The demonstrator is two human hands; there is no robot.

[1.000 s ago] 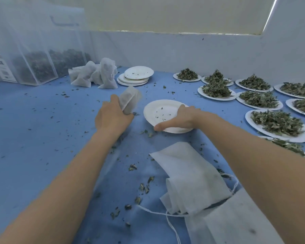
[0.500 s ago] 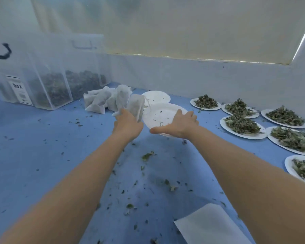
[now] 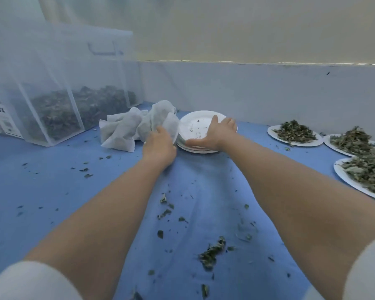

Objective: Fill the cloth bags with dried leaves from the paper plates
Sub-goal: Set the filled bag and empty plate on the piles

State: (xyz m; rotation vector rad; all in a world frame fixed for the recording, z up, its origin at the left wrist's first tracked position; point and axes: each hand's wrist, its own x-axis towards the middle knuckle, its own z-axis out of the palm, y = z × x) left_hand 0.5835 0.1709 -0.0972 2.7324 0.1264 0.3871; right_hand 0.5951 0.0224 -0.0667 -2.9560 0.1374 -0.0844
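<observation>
While my left hand (image 3: pixel 159 146) pinches the filled bag (image 3: pixel 170 126) beside the bag pile (image 3: pixel 126 131), my right hand (image 3: pixel 218 132) lies flat on the plate (image 3: pixel 195 124) atop the stack. The bag's soft and light (grip its neck). There's open cloth (image 3: pixel 52 191) left; full plates (image 3: pixel 294 135) crowd right.

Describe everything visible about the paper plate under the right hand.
The paper plate is round, white and shallow-rimmed, nearly empty, with a few dark leaf crumbs on it. It sits topmost on a short stack of plates on the blue table cover. The right hand rests on it, fingers spread. The cloth bag in the left hand is at its left rim.
</observation>
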